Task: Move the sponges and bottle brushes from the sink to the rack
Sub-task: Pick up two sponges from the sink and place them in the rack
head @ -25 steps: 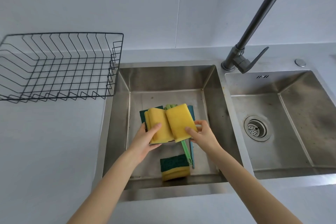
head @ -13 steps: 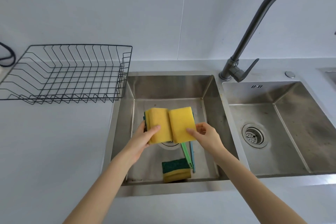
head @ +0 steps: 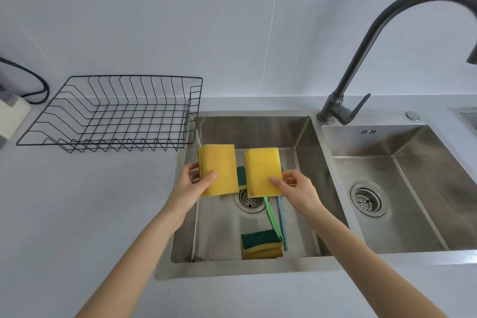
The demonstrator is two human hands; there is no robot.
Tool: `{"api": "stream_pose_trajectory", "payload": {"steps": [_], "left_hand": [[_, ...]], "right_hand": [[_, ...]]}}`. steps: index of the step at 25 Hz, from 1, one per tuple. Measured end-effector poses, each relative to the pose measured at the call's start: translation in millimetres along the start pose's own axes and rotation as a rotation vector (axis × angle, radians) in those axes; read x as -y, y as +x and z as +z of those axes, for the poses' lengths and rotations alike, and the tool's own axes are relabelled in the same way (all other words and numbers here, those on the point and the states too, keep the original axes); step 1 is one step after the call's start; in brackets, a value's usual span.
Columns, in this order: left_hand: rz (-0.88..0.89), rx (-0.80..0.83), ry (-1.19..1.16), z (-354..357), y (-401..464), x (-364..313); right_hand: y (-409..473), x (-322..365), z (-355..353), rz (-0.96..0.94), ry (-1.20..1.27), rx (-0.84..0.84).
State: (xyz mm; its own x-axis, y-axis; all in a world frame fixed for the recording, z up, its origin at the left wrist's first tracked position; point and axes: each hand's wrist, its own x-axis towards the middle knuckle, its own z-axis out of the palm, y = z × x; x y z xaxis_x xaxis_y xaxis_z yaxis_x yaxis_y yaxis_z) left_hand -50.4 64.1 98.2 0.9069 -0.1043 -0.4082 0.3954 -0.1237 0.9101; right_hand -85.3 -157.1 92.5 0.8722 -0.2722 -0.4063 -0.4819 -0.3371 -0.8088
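Since the earlier frame the two yellow sponges, which had been held edge to edge over the middle of the basin, had come apart and risen, a clear gap opening between them, and the left one had drifted toward the basin's left wall.

In the head view, the only one, the left hand [head: 192, 183] was closed on the left sponge [head: 219, 169], thumb across its yellow face and the other fingers tucked behind its left edge. The right hand [head: 296, 190] pinched the right sponge [head: 262, 171] the same way, thumb on the face near the lower right corner, fingers behind. Both sponges stood with the long axis running away from the person, yellow faces toward the camera, lifted clear of the sink [head: 304, 137].

The rack [head: 116, 111] sat on the counter up and to the left, its right side just beside the sink's left rim. The left sponge hung near the rack's near right corner, so the left hand was plainly the nearer one; the right hand would have to cross the gap over the basin to follow. The move turned on that leftward and slightly away direction, I judged.

Left on the basin floor were a third sponge [head: 261, 241], green side up, near the front wall, a sliver of green scourer [head: 241, 175] showing between the held pair, and two bottle brushes, the green handle [head: 272, 219] and blue handle [head: 281, 219] lying side by side, long axes front to back. Their heads were hidden behind the right sponge.
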Motion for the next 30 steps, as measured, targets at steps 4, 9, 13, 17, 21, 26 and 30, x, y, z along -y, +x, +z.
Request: {"api": "stream_pose_trajectory", "payload": {"steps": [4, 9, 13, 17, 21, 26, 30], "left_hand": [[0.051, -0.059, -0.048, -24, -2, -8], [0.097, -0.15, -0.03, -66, 1, -18], [0.135, -0.206, -0.044, -101, 7, -30], [0.172, -0.249, -0.047, -132, 22, -42], [0.194, -0.276, -0.024, -159, 44, -56], [0.207, -0.288, 0.019, -179, 75, -69], [0.195, -0.301, 0.017, -191, 101, -72]], "right_hand": [[0, 14, 16, -0.035, 0.0, -0.001], [5, 45, 40, -0.097, 0.015, -0.005], [16, 82, 58, -0.141, 0.017, -0.008], [36, 119, 72, -0.177, 0.015, -0.024], [61, 161, 88, -0.185, 0.046, -0.011], [105, 203, 113, -0.213, -0.056, -0.013], [136, 230, 140, -0.214, -0.246, -0.012]]}}
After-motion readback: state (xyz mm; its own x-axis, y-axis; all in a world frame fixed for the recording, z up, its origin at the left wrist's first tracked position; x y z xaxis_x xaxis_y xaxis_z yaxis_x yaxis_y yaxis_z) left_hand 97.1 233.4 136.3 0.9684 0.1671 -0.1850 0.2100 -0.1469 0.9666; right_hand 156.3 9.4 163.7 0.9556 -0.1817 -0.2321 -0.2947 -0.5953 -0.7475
